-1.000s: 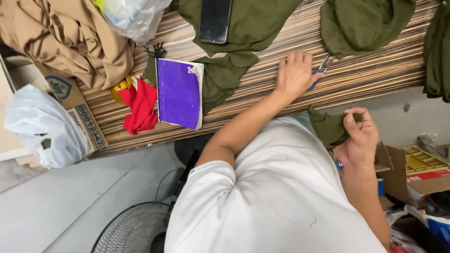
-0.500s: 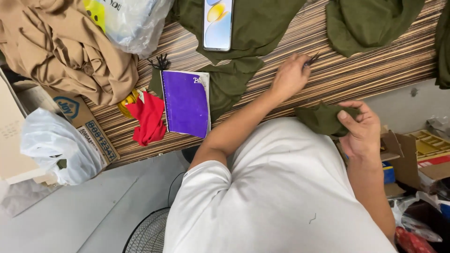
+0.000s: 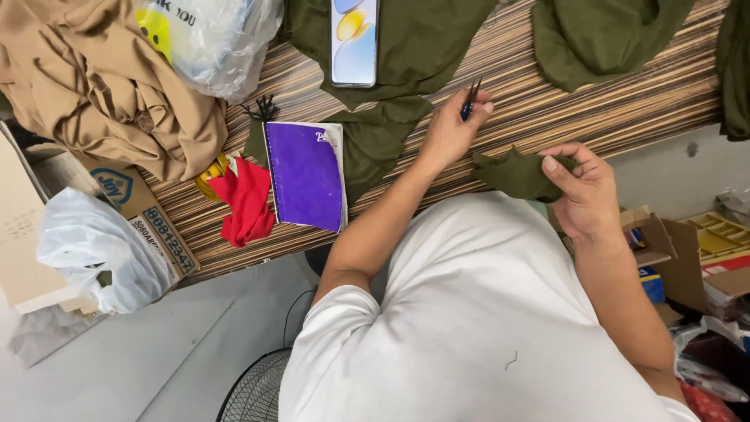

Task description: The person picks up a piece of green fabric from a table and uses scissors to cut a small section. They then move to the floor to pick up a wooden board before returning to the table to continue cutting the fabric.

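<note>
left hand point(image 3: 451, 129) pinched small dark snips point(image 3: 471, 98) over striped table point(image 3: 625, 101) | right hand point(image 3: 582, 187) gripped olive cloth piece point(image 3: 516, 173) | purple notebook point(image 3: 305, 173) lay nearby

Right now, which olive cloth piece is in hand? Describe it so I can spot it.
Find the striped wooden table, then its near edge on the person's right. The small olive cloth piece sits there, pinched by the right hand; unlike the larger olive garments spread farther back, it is bunched and the only one held.
</note>
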